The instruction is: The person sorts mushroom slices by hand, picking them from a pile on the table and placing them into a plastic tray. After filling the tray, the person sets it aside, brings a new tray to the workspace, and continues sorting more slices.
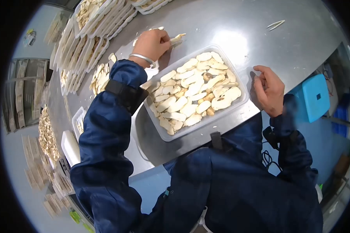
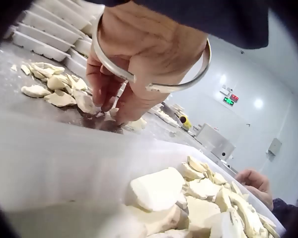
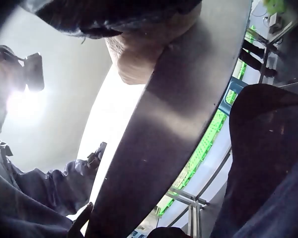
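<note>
A clear plastic tray (image 1: 243, 99) full of pale mushroom slices (image 1: 194, 83) sits at the near edge of the steel table. Beyond its far left corner, my left hand (image 1: 151, 43), with a silver bangle at the wrist, reaches down to the tabletop. In the left wrist view its fingertips pinch a small mushroom slice (image 2: 111, 113), mostly hidden by the fingers, beside a loose heap of slices (image 2: 59, 87). My right hand (image 1: 270, 91) lies to the right of the tray, loosely curled, with nothing in it.
Stacked white trays of slices (image 1: 101, 23) stand at the far left, with a loose pile of slices (image 1: 100, 77) before them. Metal tweezers (image 1: 276, 25) lie at the far right of the table (image 1: 206, 19). A blue stool (image 1: 316, 97) stands beyond the right edge.
</note>
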`<state>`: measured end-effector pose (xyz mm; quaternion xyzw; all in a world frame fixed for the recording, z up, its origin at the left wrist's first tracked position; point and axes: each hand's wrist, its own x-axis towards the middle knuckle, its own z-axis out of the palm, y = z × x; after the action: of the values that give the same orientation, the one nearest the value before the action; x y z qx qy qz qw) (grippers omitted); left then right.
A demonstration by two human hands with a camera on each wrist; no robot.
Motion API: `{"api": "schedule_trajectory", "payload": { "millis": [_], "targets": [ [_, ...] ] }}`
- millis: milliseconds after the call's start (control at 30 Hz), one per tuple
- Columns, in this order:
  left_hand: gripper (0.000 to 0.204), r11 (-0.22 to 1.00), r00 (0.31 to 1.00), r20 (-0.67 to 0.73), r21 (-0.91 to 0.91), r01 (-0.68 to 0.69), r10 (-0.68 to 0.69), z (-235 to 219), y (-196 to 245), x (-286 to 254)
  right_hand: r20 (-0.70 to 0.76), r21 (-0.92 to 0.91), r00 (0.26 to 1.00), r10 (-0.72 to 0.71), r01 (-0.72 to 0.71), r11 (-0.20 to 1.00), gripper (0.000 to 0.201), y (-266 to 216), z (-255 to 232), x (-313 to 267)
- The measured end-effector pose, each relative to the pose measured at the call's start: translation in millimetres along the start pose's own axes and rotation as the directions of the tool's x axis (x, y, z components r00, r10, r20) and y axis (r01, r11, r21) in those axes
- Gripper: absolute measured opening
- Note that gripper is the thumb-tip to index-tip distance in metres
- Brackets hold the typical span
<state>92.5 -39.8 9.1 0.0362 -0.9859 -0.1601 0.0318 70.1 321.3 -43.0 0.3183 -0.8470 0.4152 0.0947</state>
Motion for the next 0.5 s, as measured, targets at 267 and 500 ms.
{"api": "schedule_trajectory", "payload": {
  "millis": [267, 500],
  "targets": [
    [0.009, 0.992, 0.986, -0.126, -0.042, -0.116, 0.109, -26, 27, -93, -0.001, -0.006, 1.0, 0.009, -0.009, 1.0, 0.022, 0, 1, 0],
    [0.011, 0.949, 0.936, -0.223, 0.221, -0.224, 0.273, -4, 48, -101, 0.008, -0.064, 1.0, -0.025, 0.025, 0.998, 0.021, 1, 1, 1]
  ]
}}
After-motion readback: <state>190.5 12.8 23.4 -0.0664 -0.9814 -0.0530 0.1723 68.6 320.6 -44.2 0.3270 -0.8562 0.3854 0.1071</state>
